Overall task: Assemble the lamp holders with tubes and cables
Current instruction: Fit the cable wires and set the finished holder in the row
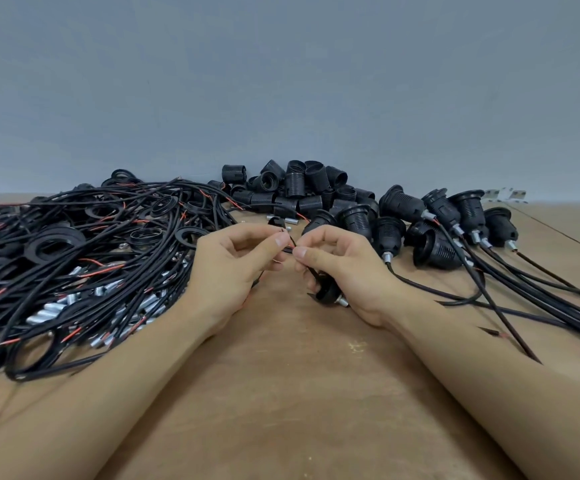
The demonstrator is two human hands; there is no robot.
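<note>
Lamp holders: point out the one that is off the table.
The lamp holder gripped in the right hand, silver tube at its base; all others lie on the table.

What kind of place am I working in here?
Probably a small assembly workbench: a bare wooden table against a plain wall, a heap of black threaded lamp-holder shells, tangled cables with metal tubes, and finished holders lined up at right.

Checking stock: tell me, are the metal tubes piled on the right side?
No, the metal tubes lie on the left, among the tangled cables.
</note>
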